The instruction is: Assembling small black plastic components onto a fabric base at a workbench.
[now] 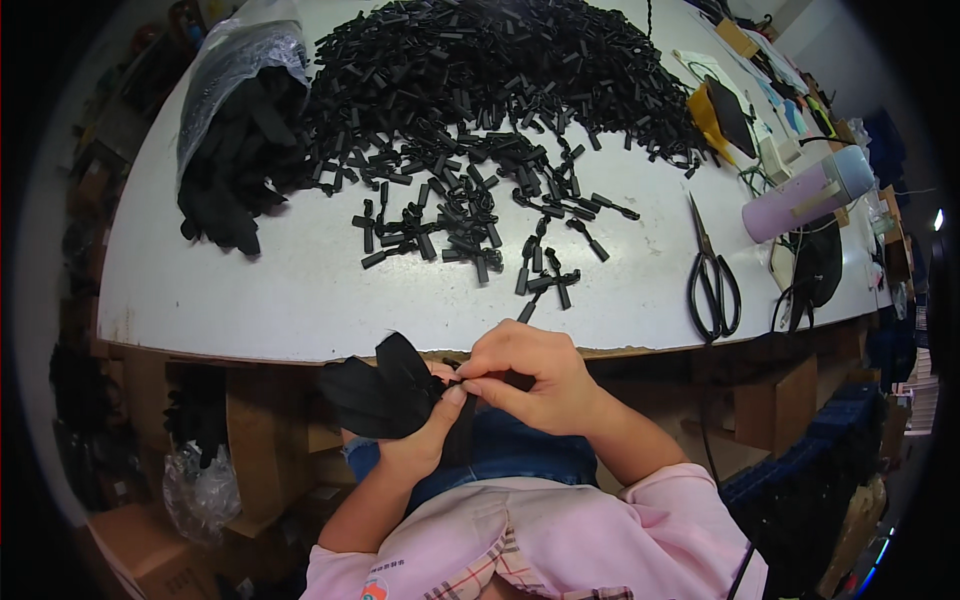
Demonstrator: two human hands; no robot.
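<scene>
In front of the table's near edge, my left hand is closed around a bunch of flat black fabric strips, whose broad ends fan out to the left. My right hand meets it there, thumb and forefinger pinched at the gathered part of the strips. Whatever small piece sits between those fingertips is mostly hidden. Just beyond my right hand, several small black bar-shaped pieces with cord loops lie on the white table. More of them form a large heap at the back.
A clear plastic bag spills black fabric strips at the back left. Black-handled scissors lie on the right, near a lilac bottle and a dark phone-like device. Cardboard boxes stand below the table.
</scene>
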